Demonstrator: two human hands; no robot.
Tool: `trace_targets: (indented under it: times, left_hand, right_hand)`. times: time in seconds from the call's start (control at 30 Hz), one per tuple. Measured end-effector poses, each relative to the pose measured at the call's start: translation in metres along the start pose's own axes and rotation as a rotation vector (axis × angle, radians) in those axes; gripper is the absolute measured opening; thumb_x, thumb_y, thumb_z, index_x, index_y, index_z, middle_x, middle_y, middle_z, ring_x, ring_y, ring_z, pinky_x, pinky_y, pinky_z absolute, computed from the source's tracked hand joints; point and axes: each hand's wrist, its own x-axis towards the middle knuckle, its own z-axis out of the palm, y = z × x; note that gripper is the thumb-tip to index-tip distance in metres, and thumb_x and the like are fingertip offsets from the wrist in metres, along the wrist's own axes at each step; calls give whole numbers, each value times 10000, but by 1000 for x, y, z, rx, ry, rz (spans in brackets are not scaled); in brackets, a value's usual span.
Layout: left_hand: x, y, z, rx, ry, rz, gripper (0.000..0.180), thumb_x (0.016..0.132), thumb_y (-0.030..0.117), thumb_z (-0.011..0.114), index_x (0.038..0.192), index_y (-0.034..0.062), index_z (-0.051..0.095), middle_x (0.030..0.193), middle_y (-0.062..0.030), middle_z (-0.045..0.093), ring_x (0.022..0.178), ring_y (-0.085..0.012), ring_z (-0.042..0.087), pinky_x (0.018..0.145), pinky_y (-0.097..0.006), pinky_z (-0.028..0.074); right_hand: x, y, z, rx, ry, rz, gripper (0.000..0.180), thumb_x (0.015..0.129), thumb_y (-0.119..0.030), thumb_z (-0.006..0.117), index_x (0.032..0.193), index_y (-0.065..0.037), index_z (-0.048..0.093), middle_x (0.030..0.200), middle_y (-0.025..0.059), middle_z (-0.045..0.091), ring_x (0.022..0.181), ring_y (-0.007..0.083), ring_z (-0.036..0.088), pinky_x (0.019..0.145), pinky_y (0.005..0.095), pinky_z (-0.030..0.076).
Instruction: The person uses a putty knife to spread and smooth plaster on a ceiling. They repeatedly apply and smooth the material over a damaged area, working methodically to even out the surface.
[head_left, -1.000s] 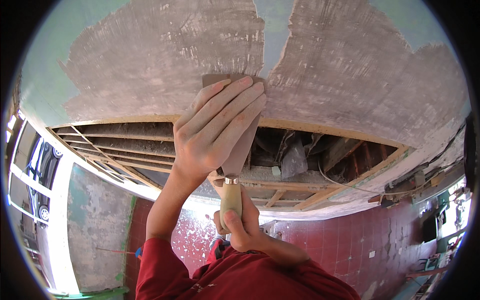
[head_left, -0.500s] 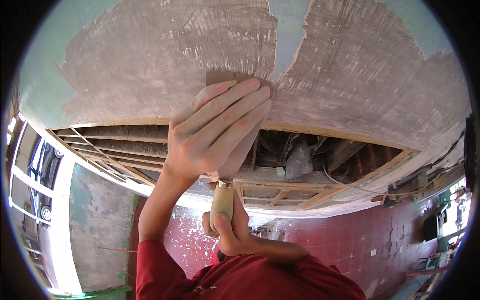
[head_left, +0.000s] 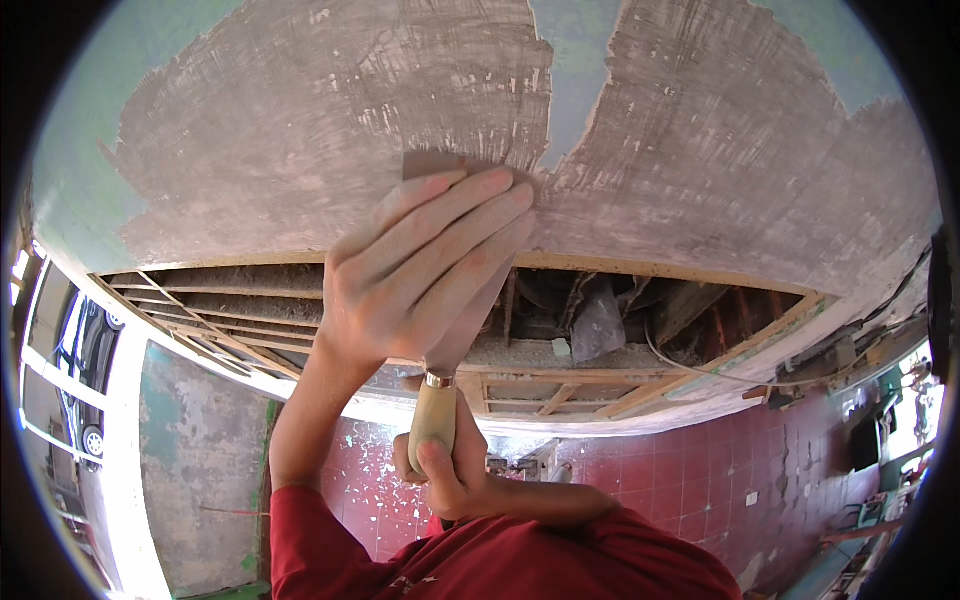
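Head cam, scraper (head_left: 437, 408) on patchy grey/green surf. (head_left: 270, 150), red tile flr (head_left: 680, 475).

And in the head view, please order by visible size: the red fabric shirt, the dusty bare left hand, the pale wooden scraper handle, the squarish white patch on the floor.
1. Red fabric shirt
2. Dusty bare left hand
3. Pale wooden scraper handle
4. Squarish white patch

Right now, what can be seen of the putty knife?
The putty knife has a broad, greyish-brown, metal-looking blade, a shiny ferrule and a pale yellowish handle that looks wooden. The right hand grips the handle; the left hand lies across the blade, hiding much of it. The blade points up the picture, its wide front edge apparently against the scraped ceiling.
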Motion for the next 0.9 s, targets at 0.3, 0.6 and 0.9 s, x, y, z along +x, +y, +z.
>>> trace_targets:
  times: [0.3,0.6,0.9]
  left_hand:
    - [3,5,-1,-13,-17,-14,257,639,20,689,894,8,721,972,-68,716,982,-207,680,878,-331,533]
    - [13,-1,4,-29,18,10,241,661,5,694,901,14,720,990,-69,714,1000,-206,675,880,-334,534]
    - [26,-4,2,-43,39,26,246,664,-1,705,908,18,722,997,-68,714,994,-207,676,883,-338,536]
  right_hand:
    - [2,-2,8,-79,41,-58,527,1003,-230,366,1396,53,157,521,38,392,403,81,307,419,245,256]
    - [1,-8,2,63,4,7,490,978,-116,376,1410,29,197,682,34,477,566,71,397,542,229,349]
    - [15,-20,11,-52,-6,-110,529,1007,-221,371,1405,51,154,538,3,354,426,64,308,427,233,260]
